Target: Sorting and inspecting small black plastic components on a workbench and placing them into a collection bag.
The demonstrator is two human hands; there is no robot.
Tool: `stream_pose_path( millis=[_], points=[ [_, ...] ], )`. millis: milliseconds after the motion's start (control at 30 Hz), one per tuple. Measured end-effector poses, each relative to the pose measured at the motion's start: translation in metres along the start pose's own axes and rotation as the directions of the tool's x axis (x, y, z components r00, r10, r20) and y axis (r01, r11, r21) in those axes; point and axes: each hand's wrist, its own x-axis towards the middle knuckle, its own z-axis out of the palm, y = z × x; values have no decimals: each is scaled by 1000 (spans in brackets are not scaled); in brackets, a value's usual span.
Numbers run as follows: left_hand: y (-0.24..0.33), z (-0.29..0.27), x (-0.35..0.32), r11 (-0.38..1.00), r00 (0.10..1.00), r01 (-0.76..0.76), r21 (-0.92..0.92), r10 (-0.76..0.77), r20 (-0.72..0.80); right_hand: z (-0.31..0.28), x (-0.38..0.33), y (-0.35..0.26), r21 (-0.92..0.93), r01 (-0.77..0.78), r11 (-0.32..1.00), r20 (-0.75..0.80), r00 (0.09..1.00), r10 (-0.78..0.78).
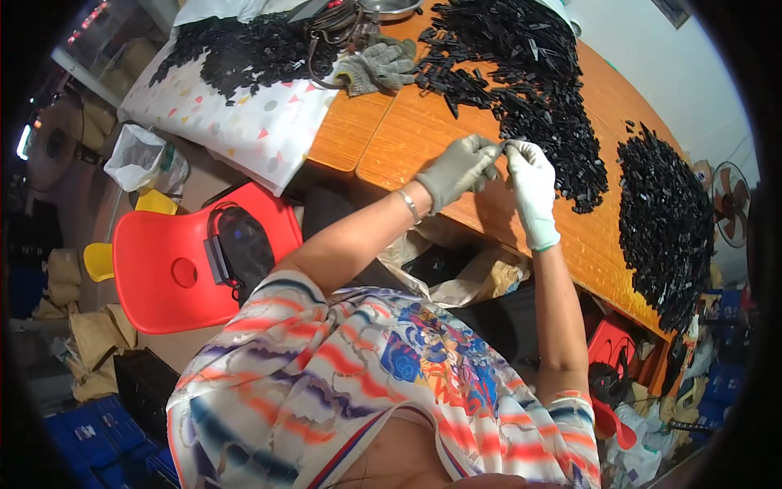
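My left hand [461,173], in a grey work glove, and my right hand [531,183], in a white knitted glove with a green cuff, meet over the front edge of the wooden table [391,147]. The fingertips of both are pinched together around a tiny dark piece, too small to name. Just beyond my right hand lies a heap of small black plastic parts [562,130], which runs back into a larger heap of longer black pieces [521,41]. The bent fingers of both hands partly hide what they hold.
Another black heap [664,220] lies at the right. Grey gloves [379,65] rest near a metal bowl [391,8] at the back. A patterned sheet [236,122] carries more black parts. A red chair [155,277] with a black bag stands left, beside a lined bin [142,159].
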Motion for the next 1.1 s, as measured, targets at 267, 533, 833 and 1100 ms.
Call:
stream_pose_path(
  millis=[267,533,833,1100],
  points=[
    [-25,-16,-8,997,1000,4,-74,-5,-15,-11,-20,-3,535,-404,743,356,904,236],
    [-42,-23,-32,960,989,-8,-280,49,140,8,-40,18,355,-279,892,392,911,129],
    [-19,-43,-92,306,974,-201,930,168,155,-18,5,15,-583,170,794,190,979,-70],
    [29,-89,49,132,881,-69,989,473,-1,-4,52,48,-793,407,454,264,900,-346]
  ],
)
